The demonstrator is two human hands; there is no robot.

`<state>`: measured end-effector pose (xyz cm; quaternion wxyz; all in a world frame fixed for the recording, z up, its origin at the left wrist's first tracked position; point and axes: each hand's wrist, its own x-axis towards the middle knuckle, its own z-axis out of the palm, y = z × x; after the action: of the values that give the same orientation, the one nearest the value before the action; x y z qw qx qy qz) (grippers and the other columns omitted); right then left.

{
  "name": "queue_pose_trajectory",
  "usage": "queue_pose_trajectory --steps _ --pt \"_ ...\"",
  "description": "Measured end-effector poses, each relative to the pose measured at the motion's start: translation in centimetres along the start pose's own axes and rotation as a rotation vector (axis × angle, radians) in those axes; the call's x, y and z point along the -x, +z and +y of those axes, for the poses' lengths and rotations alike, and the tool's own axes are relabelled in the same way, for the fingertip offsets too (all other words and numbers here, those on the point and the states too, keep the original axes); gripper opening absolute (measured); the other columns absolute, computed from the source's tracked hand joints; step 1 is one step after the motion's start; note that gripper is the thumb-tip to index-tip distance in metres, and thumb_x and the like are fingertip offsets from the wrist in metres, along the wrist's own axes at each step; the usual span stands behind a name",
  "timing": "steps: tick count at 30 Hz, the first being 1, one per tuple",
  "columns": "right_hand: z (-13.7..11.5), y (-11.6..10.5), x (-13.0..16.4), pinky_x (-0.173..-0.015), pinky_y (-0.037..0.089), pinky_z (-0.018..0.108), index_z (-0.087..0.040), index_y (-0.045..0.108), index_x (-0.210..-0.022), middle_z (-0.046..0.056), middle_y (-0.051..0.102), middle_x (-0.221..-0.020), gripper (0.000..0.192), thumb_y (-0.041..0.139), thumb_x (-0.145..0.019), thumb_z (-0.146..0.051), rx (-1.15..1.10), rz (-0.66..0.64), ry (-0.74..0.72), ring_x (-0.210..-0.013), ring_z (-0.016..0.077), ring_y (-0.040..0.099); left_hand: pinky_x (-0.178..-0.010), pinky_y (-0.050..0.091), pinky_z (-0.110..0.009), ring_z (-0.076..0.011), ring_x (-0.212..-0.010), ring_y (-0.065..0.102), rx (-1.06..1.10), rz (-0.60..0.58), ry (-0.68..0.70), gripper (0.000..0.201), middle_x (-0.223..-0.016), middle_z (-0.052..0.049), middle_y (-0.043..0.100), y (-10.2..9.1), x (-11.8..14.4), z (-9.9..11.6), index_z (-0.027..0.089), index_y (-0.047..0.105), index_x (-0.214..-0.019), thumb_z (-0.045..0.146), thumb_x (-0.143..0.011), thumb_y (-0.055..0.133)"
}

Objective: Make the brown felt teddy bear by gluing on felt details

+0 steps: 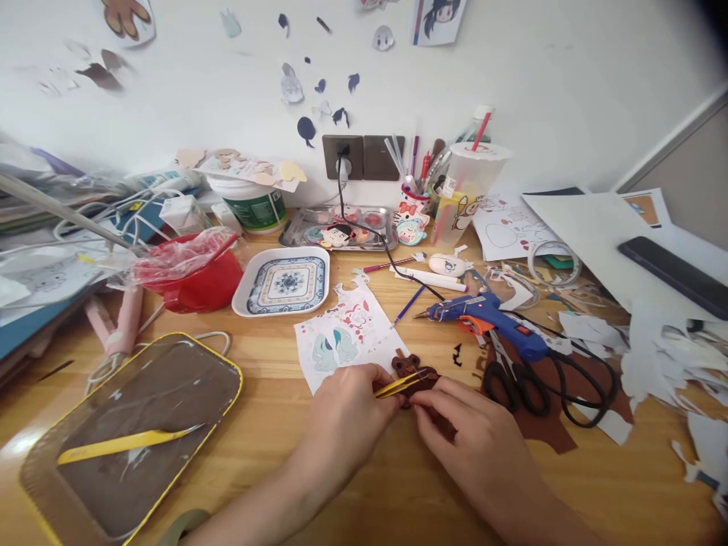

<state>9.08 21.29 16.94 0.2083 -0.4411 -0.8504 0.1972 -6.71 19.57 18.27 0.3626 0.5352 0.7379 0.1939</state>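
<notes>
My left hand (346, 415) pinches yellow tweezers (401, 384), whose tips lie across a small brown cut-out piece (410, 370) on the wooden desk (273, 425). My right hand (473, 440) presses its fingertips on the lower edge of that brown piece, just right of the tweezers. Behind my left hand lies a sheet of printed stickers (346, 334). A blue glue gun (489, 318) rests to the upper right, nozzle pointing left, and black scissors (512, 383) lie beside my right hand on brown paper.
A yellow-rimmed tray (51, 485) holding a second pair of yellow tweezers (122, 442) sits at the front left. Behind it stand a red bowl (199, 282) and a patterned dish (283, 282). Paper scraps (665, 356), a phone (674, 274) and a drink cup (469, 189) fill the right side.
</notes>
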Motion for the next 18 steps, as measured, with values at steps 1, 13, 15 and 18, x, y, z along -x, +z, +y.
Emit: queue_pose_trajectory --steps 1,13,15,18 --pt "0.0 0.0 0.0 -0.062 0.045 0.028 -0.021 0.065 -0.079 0.002 0.061 -0.075 0.020 0.045 -0.079 -0.016 0.003 0.012 -0.014 -0.070 0.0169 0.058 -0.057 0.034 -0.026 -0.0190 -0.069 0.059 -0.007 -0.003 -0.005 0.016 -0.073 0.001 0.069 0.0 0.0 0.0 0.027 0.067 -0.075 0.032 -0.067 0.054" --pt "0.2 -1.2 0.6 -0.053 0.043 0.024 -0.017 0.065 -0.085 0.003 0.062 -0.069 0.018 0.049 -0.078 -0.015 0.145 0.197 -0.268 -0.058 0.0133 0.057 -0.057 0.035 -0.025 -0.0181 -0.065 0.057 0.168 -0.074 0.002 0.019 -0.068 -0.001 0.068 0.0 -0.4 -0.5 0.022 0.069 -0.071 0.031 -0.066 0.053" --pt "0.2 -1.2 0.6 -0.051 0.042 0.024 -0.016 0.065 -0.086 0.003 0.062 -0.068 0.019 0.048 -0.079 -0.015 0.167 0.191 -0.315 -0.058 0.0130 0.057 -0.057 0.036 -0.025 -0.0174 -0.064 0.056 0.229 -0.123 0.020 0.022 -0.068 -0.001 0.067 0.0 -0.5 -0.8 0.021 0.069 -0.071 0.031 -0.069 0.050" --pt "0.1 -1.2 0.6 -0.051 0.042 0.024 -0.015 0.064 -0.088 0.003 0.062 -0.068 0.020 0.047 -0.079 -0.013 0.182 0.189 -0.368 -0.057 0.0125 0.056 -0.054 0.035 -0.024 -0.0168 -0.061 0.054 0.235 -0.124 0.018 0.027 -0.063 -0.001 0.065 -0.1 -0.5 -1.0 0.019 0.067 -0.067 0.034 -0.072 0.045"
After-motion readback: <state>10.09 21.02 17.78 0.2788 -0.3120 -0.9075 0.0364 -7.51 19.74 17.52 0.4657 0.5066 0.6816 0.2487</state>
